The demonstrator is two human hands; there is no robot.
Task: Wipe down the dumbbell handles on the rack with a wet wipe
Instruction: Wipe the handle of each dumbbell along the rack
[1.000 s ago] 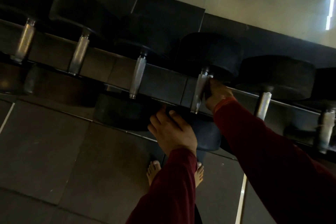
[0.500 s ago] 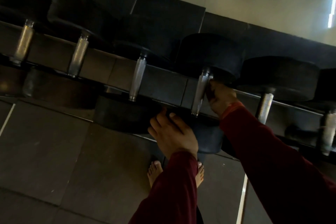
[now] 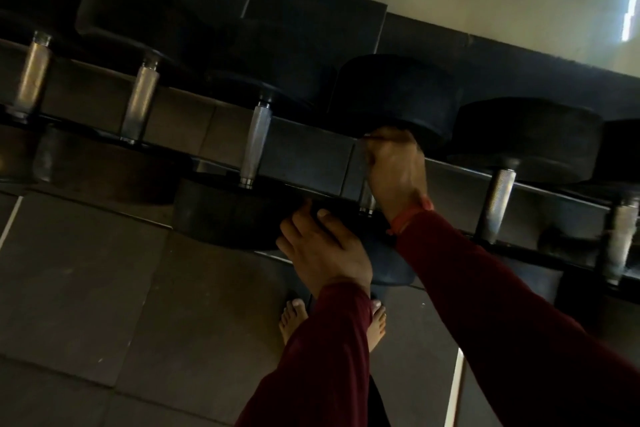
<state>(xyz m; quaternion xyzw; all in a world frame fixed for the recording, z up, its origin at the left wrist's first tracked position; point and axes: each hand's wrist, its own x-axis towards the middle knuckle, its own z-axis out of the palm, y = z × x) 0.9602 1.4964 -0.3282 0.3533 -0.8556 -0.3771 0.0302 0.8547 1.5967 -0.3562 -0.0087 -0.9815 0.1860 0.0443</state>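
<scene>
Since the earlier frame your right hand is riding higher on the dumbbell handle it is working, now wrapping almost the whole bar so that only the bottom end is showing below your wrist, where before you were holding beside the bar with most of it bare. Your fingers are curling round that handle. Whether the wet wipe is lying under your palm cannot be told, as the light is too dim and the hand is covering it.

Your left hand is staying where it was, fingers lying fairly straight and resting on the near black weight head just below and left of your right hand, gripping nothing. It appears to be steadying you or the dumbbell.

Judging by the thick rubber heads, these dumbbells are heavy and are not going to shift on the rack under a wiping stroke. That bar is rigid, knurled metal, so the wipe is likely dragging and catching rather than sliding. You are best off closing round the bar's middle and twisting as you travel along it.

To the left of your hands another handle is standing bare. To the right the next handle is doing the same, close by your right sleeve.
</scene>
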